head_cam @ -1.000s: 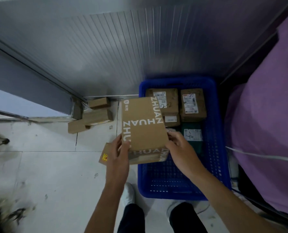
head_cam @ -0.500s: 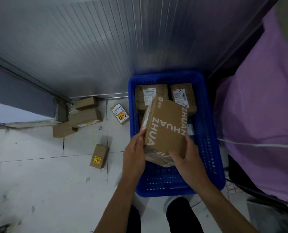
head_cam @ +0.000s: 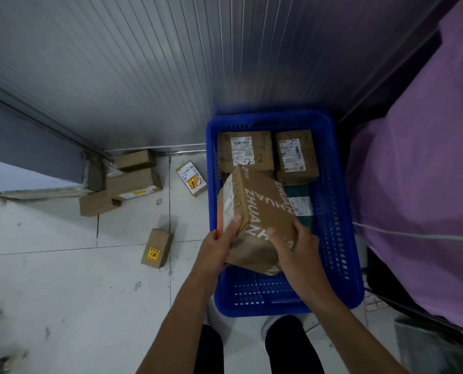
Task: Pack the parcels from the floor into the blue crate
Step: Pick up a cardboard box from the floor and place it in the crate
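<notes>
A brown cardboard box printed ZHUAN [head_cam: 257, 211] hangs tilted inside the blue crate [head_cam: 338, 238], over its middle. My left hand [head_cam: 219, 247] grips its near left corner, and my right hand [head_cam: 295, 247] holds its near right side. At the crate's far end lie two labelled brown parcels [head_cam: 245, 152] [head_cam: 296, 156], and a dark green parcel [head_cam: 301, 206] shows beside the held box. On the floor to the left lie a small box with a yellow sticker [head_cam: 156, 248], a labelled flat parcel [head_cam: 192, 178] and three stacked brown boxes [head_cam: 130, 179].
A ribbed metal wall [head_cam: 171, 63] stands right behind the crate and the floor parcels. A purple cloth-covered bulk [head_cam: 419, 171] with a white cord presses against the crate's right side. My feet and dark trousers [head_cam: 279, 344] are at the crate's near end on white floor tiles.
Both hands carried the ZHUAN box from above the floor rightwards over the crate and lowered it, tilting it so its labelled side faces left.
</notes>
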A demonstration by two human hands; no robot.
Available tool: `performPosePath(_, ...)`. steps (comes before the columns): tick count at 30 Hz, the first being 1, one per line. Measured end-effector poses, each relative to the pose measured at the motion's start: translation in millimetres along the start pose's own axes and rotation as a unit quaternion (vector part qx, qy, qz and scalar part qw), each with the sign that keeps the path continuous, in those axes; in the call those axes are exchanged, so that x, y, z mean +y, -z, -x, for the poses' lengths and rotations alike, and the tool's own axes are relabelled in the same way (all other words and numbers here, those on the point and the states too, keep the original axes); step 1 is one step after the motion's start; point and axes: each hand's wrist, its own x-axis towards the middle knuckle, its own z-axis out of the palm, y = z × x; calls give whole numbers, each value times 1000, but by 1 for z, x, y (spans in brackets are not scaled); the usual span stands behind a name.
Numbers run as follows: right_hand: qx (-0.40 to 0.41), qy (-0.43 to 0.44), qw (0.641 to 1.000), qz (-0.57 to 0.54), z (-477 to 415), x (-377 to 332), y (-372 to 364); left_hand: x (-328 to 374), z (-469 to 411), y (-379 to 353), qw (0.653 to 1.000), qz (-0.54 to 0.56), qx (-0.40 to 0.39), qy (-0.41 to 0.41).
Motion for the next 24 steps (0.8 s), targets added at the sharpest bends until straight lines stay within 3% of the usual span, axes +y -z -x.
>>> performPosePath(7,-59,-98,993,-10,-16,17,11,-16,2,-16,997,-25,-29,-70)
performPosePath(12,-101,-117,988,-17,-27,22,22,-22,-3,-28,992,-62,-35,-102)
performPosePath(15,-95,-113,988,-41,-23,17,31,-14,2,-32,993,-23,-55,-97)
performPosePath(19,-112,-140,967,-180,-23,20,44,-3,3,-20,991,81,-92,-45)
performPosePath(24,-114,-181,885,-415,-16,38,52,-7,0,-19,995,35,-92,13)
